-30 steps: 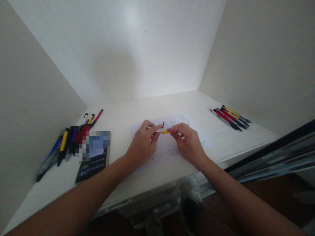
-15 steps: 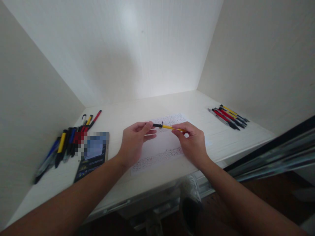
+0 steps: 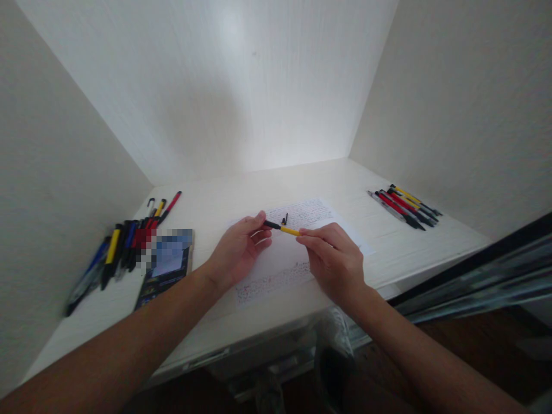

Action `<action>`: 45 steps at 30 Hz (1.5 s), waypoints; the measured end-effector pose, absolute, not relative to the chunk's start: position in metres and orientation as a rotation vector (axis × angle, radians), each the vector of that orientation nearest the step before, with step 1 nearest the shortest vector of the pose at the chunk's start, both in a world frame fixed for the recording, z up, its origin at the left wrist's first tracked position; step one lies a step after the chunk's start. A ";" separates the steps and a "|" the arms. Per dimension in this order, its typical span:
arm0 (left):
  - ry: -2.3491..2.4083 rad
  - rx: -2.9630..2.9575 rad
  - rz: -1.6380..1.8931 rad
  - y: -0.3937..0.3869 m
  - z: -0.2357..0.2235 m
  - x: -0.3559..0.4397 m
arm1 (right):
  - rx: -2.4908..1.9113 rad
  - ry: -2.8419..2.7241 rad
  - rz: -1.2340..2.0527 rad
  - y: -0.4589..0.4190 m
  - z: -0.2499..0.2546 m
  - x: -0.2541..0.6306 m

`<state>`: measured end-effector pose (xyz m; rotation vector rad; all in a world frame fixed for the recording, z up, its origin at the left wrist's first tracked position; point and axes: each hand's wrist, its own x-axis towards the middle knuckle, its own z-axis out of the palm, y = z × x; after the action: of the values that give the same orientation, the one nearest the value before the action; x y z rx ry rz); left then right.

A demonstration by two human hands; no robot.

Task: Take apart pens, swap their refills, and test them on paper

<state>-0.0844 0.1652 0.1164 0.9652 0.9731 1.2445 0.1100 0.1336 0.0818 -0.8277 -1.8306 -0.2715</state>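
Observation:
A yellow and black pen (image 3: 290,230) is held between my two hands above the written paper (image 3: 276,256). The thumb and fingers of my left hand (image 3: 237,247) pinch its black end, while the other fingers curl loosely. My right hand (image 3: 334,256) has its fingertips closed on the yellow end, and the fingers hide the tip of that end. Just behind the pen's middle shows a small black piece with a clip (image 3: 285,219); whether it touches the pen I cannot tell.
At the left lie several loose pens (image 3: 112,250) beside a dark phone-like object (image 3: 170,270), partly blurred out. A row of several pens (image 3: 405,207) sits at the right of the white shelf (image 3: 241,192). Side walls and a back wall enclose it.
My right hand has turned over, its back now facing up, and grips the yellow end. The pen tilts more down to the right, and the clip piece now shows apart from its outline.

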 end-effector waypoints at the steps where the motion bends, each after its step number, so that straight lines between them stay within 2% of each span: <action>1: 0.967 0.976 1.261 0.165 0.116 -0.084 | -0.857 -1.822 -0.270 0.134 0.081 0.110; 14: 0.929 1.044 1.327 0.168 0.114 -0.084 | -1.083 -1.808 0.141 0.138 0.089 0.110; 25: 0.947 1.106 1.278 0.160 0.119 -0.079 | -1.113 -1.779 0.167 0.136 0.090 0.111; 35: 0.848 1.149 1.232 0.160 0.119 -0.082 | -1.147 -1.608 0.730 0.145 0.089 0.114; 38: 0.890 1.107 1.273 0.161 0.114 -0.082 | -1.128 -1.651 0.608 0.145 0.088 0.114; 45: 0.903 0.852 1.189 0.162 0.110 -0.081 | -1.060 -1.910 -0.116 0.131 0.085 0.111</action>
<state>-0.0814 0.1624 0.1104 0.8522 0.9030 1.1885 0.1110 0.1306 0.0855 -1.0597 -1.9100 -0.1163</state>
